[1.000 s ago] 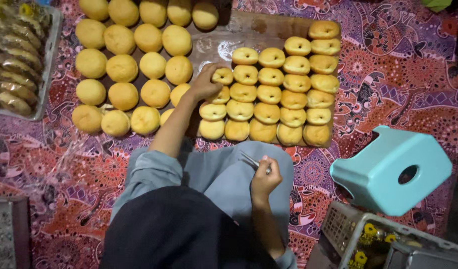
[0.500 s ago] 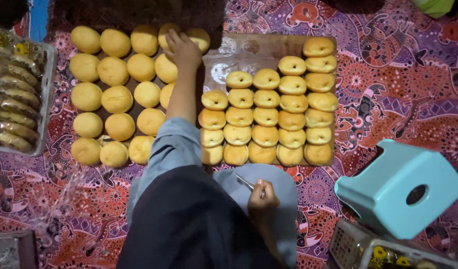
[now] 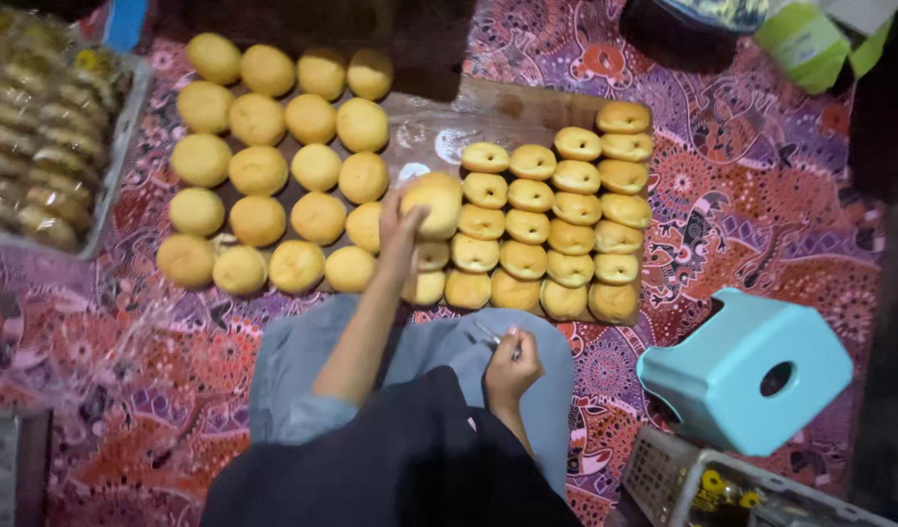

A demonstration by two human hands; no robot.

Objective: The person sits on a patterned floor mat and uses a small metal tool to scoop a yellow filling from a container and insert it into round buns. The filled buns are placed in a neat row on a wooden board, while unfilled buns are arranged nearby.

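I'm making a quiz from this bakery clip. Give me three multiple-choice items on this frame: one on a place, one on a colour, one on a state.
1. Where is the stool?
A. Right of the person's lap
B. On the wooden board
C. Left of the tray

2. What colour is the stool?
A. Red
B. Light blue
C. Black

3. What is the left hand doing?
A. Resting flat on the cloth
B. Holding a round bun above the rows
C. Gripping the stool

Key:
1 A: it stands on the patterned cloth, to the lap's right.
2 B: its plastic top is light blue.
3 B: the fingers wrap a bun raised over the board, while the right hand holds a thin tool by the lap.
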